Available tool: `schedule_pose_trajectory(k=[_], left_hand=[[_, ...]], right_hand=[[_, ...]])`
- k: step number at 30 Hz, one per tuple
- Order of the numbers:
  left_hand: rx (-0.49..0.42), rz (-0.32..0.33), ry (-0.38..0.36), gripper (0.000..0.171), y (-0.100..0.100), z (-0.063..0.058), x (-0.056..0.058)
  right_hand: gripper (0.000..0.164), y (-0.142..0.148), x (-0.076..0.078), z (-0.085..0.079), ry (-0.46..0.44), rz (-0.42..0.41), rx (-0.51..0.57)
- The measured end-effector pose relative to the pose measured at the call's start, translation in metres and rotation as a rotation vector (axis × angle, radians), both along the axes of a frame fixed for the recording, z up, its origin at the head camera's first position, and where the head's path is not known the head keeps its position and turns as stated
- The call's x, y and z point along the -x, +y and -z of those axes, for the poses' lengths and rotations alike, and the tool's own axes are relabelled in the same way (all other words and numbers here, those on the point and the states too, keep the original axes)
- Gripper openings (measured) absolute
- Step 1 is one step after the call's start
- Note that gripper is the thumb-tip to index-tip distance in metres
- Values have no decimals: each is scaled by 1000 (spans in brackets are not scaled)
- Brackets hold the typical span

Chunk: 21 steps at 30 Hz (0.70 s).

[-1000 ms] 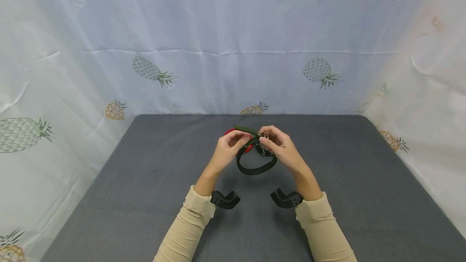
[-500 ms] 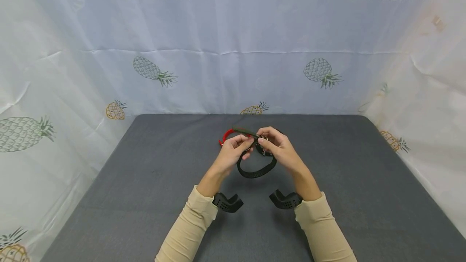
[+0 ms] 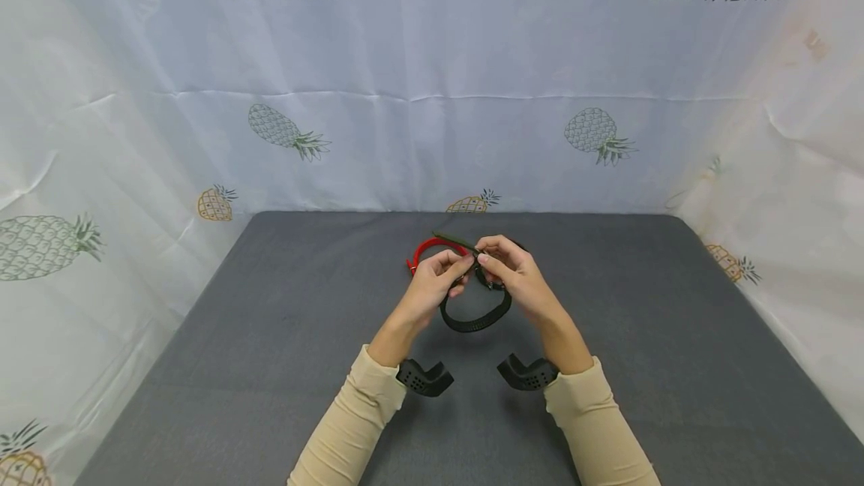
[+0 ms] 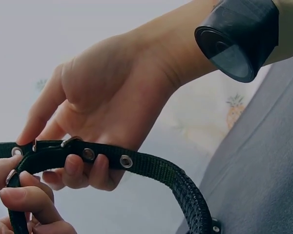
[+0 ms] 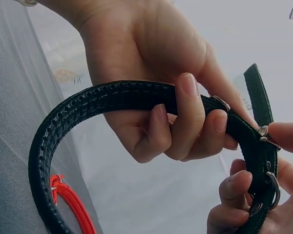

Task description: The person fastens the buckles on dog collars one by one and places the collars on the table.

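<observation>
A dark green collar point(image 3: 475, 323) is held up over the table, its padded black loop hanging down between the hands. My left hand point(image 3: 432, 287) pinches one side. In the right wrist view its fingers point(image 5: 188, 114) curl round the strap. On the other side my right hand point(image 3: 523, 276) grips the strap; in the left wrist view its fingers point(image 4: 101, 170) wrap under it near an eyelet point(image 4: 126, 161). The free strap end point(image 5: 256, 87) sticks out past the metal fittings, where both hands' fingertips meet. Fingers partly hide the buckle. A red collar point(image 3: 423, 247) lies behind my left hand.
A grey cloth covers the table point(image 3: 270, 336). White curtains point(image 3: 432, 43) with pineapple prints hang behind and at both sides. Black wrist cameras point(image 3: 425, 378) jut inward from both wrists above the cloth.
My left hand has moved right, close to the right hand, uncovering more of the red collar. The hanging loop has dipped slightly. The right hand has barely shifted.
</observation>
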<state>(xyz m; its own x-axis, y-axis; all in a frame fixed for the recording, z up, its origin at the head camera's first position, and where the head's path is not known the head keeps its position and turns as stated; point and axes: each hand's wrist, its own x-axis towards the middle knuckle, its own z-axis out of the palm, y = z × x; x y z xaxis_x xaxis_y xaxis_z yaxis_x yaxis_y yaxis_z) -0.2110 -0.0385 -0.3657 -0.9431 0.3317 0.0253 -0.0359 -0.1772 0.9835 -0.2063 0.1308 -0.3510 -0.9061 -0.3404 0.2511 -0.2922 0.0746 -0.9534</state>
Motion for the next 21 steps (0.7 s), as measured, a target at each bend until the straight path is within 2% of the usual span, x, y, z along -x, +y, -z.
schedule_pose_trajectory(k=[10,21], left_hand=[[12,-8,4,17,-1,3,1],[46,5,15,12,-5,2,1]], right_hand=[[11,-2,0,2,-14,-2,15],[19,1,-1,1,-1,-29,23]])
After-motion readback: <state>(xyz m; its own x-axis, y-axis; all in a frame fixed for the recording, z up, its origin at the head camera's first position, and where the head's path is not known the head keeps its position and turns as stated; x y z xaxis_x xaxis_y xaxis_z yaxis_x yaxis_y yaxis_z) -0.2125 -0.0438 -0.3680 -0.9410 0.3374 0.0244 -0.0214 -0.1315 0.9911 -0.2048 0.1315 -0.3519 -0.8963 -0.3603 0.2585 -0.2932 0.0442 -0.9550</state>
